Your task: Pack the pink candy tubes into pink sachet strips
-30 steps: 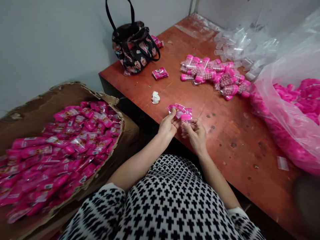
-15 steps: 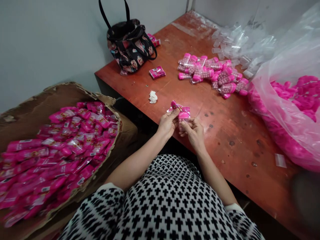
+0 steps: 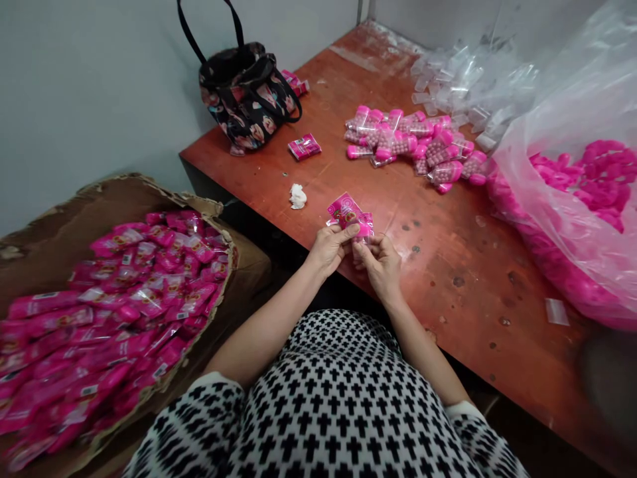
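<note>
Mid-frame, your left fingers point(image 3: 349, 232) and right fingers point(image 3: 365, 254) pinch one packet point(image 3: 344, 207); lower left, boxed packets point(image 3: 149, 299) likely done; upper right, tubes point(image 3: 398, 144) likely pending.

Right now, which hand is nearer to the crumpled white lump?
The left hand: it is below and to the right of the white lump in the picture; the right hand is farther right.

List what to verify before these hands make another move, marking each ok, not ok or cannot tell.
1. Left hand grips the printed wrapper: ok.
2. Right hand holds the pink-capped bottle: ok.
3. Bottle's lower end visible: not ok, fingers cover it.
4. Bottle fully inside wrapper: cannot tell.
5. Table free of scraps: not ok, white crumpled scrap there.
6. Carton open at top: ok.
</note>
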